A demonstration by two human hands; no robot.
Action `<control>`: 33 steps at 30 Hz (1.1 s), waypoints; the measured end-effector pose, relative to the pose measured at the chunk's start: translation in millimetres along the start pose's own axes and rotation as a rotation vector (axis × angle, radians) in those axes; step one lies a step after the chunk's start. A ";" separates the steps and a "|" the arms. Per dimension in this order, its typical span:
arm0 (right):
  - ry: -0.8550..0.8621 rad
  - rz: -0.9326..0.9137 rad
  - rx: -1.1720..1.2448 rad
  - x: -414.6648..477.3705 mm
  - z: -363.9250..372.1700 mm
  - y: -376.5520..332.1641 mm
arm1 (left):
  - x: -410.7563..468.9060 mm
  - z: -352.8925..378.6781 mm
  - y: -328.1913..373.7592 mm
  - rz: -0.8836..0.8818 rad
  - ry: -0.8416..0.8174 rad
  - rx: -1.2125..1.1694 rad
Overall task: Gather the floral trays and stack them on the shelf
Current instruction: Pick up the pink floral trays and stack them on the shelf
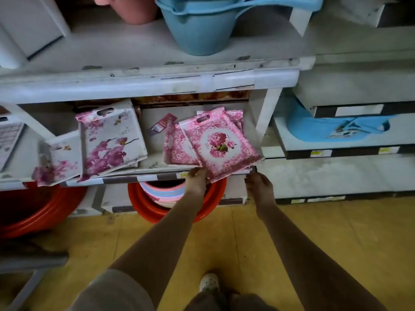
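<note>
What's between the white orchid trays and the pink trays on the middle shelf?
Head view: only a small pink tag toward the back; otherwise bare shelf separates the white orchid trays from the pink trays.

Nested light-blue buckets (202, 30) stand beside a pink tub (137, 12) at the top edge. Low down, by the yellow tiled floor (314, 232), a red basin (143, 207) holds stacked pastel bowls (161, 194). A second red basin (33, 209) sits at the left edge.
</note>
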State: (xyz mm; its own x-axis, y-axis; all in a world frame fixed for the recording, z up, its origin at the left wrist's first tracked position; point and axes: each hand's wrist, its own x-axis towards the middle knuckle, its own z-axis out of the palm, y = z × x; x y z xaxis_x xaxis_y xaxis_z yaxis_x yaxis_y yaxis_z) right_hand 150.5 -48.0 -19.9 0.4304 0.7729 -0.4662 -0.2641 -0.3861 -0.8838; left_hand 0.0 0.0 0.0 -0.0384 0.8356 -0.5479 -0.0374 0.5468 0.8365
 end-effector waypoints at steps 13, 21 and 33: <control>0.030 0.105 0.110 93.2 -11.7 60.3 | 108.2 31.4 -78.6 -0.209 0.196 0.003; 0.010 0.102 0.117 139.8 -14.7 94.3 | 165.0 51.2 -107.2 -0.387 0.062 -0.552; 0.010 0.113 0.111 135.7 -18.5 86.0 | 154.3 39.3 -97.6 -0.267 0.213 -0.526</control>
State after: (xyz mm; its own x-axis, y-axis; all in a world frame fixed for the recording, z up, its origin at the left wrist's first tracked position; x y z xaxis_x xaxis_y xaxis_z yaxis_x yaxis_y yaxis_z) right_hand 202.1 14.3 -159.9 0.4009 0.7227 -0.5630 -0.4050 -0.4114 -0.8165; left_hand 37.0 77.7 -165.8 -0.1559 0.6156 -0.7725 -0.5575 0.5907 0.5833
